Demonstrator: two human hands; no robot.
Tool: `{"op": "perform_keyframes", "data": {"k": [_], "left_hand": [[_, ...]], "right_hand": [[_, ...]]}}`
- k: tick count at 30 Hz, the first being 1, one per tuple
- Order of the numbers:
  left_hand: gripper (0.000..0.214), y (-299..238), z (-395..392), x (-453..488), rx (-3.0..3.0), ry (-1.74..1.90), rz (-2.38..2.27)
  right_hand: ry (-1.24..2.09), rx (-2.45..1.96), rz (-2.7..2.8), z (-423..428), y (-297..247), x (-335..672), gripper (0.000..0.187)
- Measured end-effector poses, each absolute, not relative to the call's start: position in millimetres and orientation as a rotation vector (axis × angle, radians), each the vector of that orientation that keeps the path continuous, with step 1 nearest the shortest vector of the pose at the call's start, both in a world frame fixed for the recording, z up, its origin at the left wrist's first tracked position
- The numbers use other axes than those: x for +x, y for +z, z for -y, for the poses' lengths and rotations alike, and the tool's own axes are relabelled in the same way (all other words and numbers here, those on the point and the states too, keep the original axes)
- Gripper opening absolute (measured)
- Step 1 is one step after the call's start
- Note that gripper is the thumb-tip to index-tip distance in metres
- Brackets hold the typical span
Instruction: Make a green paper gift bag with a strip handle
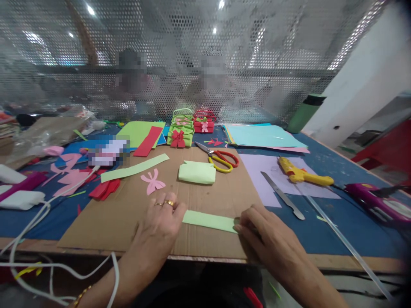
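A pale green paper strip [208, 221] lies lengthwise across the cardboard sheet [112, 231] in front of me. My left hand [162, 220], with rings on its fingers, holds the strip's left end against the cardboard. At the other end, my right hand [266, 226] pinches the strip between thumb and fingers. Just beyond the strip sits a small folded pale green paper pouch [197, 173]. A pink paper bow cutout [153, 182] rests to its left, and a second pale green strip [135, 167] lies farther left. Scissors [218, 158] with red and yellow handles touch the cardboard's far edge.
On the right are a yellow glue gun [303, 173], a knife blade [282, 196] and a clear glue stick [343, 244]. Finished green [180, 128] and red [204, 122] paper bags stand at the back. A white cable [48, 209] trails over the left edge.
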State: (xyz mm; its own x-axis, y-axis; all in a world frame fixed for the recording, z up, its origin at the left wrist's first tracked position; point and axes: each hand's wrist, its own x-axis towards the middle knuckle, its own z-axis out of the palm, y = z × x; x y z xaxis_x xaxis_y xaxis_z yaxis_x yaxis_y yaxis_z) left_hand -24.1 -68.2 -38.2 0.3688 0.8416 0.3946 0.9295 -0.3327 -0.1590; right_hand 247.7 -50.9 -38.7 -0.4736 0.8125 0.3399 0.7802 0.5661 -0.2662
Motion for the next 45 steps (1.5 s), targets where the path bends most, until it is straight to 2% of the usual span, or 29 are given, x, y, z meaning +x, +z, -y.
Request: {"op": "perform_keyframes", "data": {"k": [7,11,14,17,21,23,28,31,35,45], "left_hand": [[0.034,-35,70,-24,-2.36,-0.215,1.287],[0.074,-39,67,-30,-2.362,-0.144,1.081],[0.086,-37,64,-30,-2.443,-0.082,0.975],[0.087,-31,63,-25,-2.503,-0.008,0.942],[0.086,-22,63,-20,-2.528,0.03,0.943],[0.085,-20,64,-19,-2.527,0.054,0.956],[0.063,-17,65,-16,-2.534,0.075,1.012],[0.069,-17,67,-16,-2.536,0.075,1.017],[0.081,-20,66,-16,-2.504,-0.005,1.031],[0.076,-28,83,-48,-2.432,0.042,1.187]], "right_hand": [[0.288,-1.304,2.278,58,-38,254,0.017],[0.298,-1.312,2.205,67,-40,256,0.019],[0.238,-1.34,2.157,70,-43,256,0.019],[0.149,-1.358,2.14,73,-45,260,0.022],[-0.187,-1.343,2.073,85,-39,264,0.024],[-0.331,-1.267,2.058,93,-35,255,0.033],[-0.344,-0.964,2.44,103,-44,214,0.044],[-0.439,-1.021,2.488,105,-59,210,0.06],[-0.518,-1.101,2.421,109,-68,225,0.051],[-0.567,-1.057,2.407,101,-63,228,0.049]]}}
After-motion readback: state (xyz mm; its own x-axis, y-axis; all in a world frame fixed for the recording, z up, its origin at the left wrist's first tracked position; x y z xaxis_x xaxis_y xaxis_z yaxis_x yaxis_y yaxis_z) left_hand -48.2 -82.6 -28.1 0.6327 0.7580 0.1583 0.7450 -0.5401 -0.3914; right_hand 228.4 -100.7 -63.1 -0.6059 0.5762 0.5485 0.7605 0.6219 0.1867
